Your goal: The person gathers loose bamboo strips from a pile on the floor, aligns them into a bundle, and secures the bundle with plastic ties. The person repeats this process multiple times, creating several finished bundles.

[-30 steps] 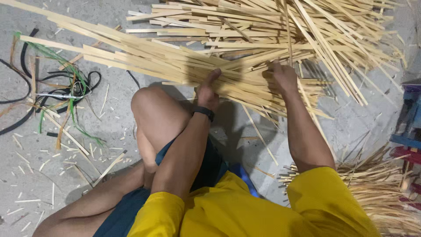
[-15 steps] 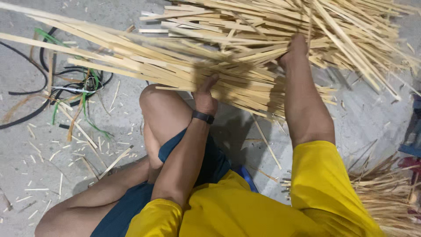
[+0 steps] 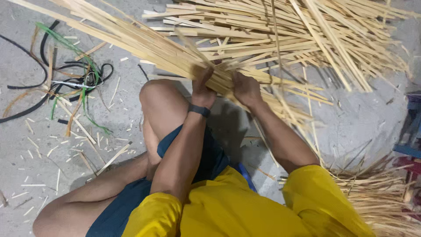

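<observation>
Head view, looking down: bundle of bamboo strips slants from upper left to centre, over the bare knee of a seated person. Left hand and right hand sit side by side w/ fingers curled tight round the bundle's lower end. Black wristband on left wrist. Loose strip pile spreads behind, upper right. Black and green cords lie on concrete floor at left; frayed fibre heap lower right.
</observation>
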A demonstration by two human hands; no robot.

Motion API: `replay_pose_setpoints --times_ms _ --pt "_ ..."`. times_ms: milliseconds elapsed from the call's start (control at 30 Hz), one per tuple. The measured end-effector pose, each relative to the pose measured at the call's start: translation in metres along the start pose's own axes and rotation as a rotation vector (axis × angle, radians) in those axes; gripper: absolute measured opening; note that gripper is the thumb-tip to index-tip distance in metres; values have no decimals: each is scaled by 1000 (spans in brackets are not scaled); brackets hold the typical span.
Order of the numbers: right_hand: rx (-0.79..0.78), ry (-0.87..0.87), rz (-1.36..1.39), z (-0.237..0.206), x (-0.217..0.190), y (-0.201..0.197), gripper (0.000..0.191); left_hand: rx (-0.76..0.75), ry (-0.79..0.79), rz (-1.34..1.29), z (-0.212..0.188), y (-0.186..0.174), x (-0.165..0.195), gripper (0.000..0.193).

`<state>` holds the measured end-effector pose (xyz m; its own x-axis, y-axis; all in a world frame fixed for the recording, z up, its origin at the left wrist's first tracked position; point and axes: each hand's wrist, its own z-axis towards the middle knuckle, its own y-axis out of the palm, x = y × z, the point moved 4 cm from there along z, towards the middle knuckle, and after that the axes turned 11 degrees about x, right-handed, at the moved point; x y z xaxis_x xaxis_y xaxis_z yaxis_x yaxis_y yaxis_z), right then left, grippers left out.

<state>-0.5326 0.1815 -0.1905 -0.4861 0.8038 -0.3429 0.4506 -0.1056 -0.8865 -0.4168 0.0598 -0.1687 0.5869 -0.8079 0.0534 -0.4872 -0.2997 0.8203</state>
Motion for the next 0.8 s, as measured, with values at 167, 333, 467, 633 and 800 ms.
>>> replay_pose_setpoints --times_ms 167,333,467,633,800 --pt "101 -9 55 -26 -1 4 50 -43 225 501 -18 7 0 33" --pt "814 -177 -91 -23 17 -57 80 141 307 398 -15 3 6 29" --pt "385 -242 -463 40 46 -77 127 136 270 385 -15 -2 6 25" --pt "267 -263 -397 72 24 -77 95 73 300 440 -36 2 9 20" --pt "51 -86 -439 105 3 -114 57 -30 459 724 -65 8 41 14"
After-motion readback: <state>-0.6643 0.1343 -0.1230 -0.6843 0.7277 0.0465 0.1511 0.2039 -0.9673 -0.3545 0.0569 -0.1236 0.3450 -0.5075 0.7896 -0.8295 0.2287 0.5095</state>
